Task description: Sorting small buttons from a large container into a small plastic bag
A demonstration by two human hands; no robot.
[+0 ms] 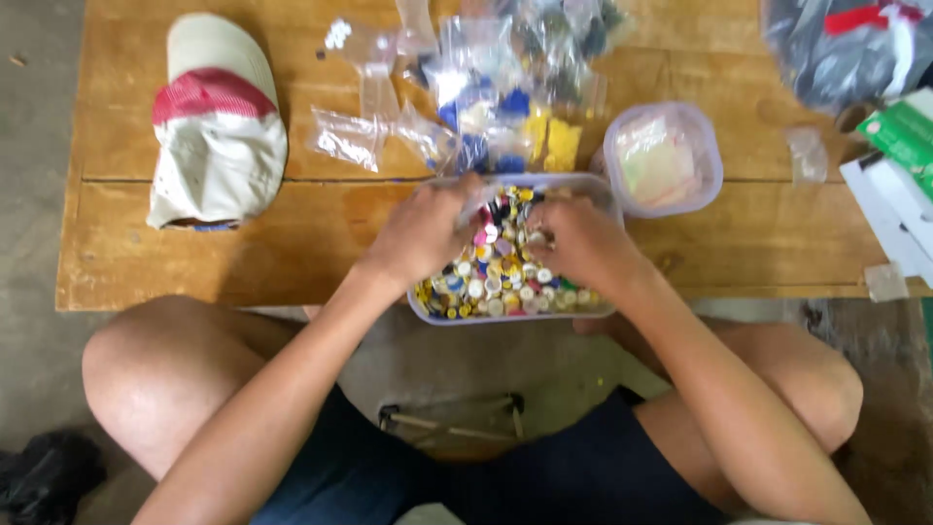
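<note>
A clear plastic tub [505, 315] full of small round multicoloured pieces [496, 282] sits at the near edge of a low wooden table [243, 243]. Both hands are inside the tub. My left hand [420, 233] reaches in from the left with its fingers curled down into the pieces. My right hand [575, 238] rests on the right half, fingers bent among the pieces. Whether either hand grips any piece is hidden by the fingers.
A white and red cap [219, 122] lies at the table's left. Several small clear bags [466, 87] with coloured pieces are piled behind the tub. A lidded round container [664, 158] stands to the right. A dark bag [841, 44] and boxes [899, 185] sit far right.
</note>
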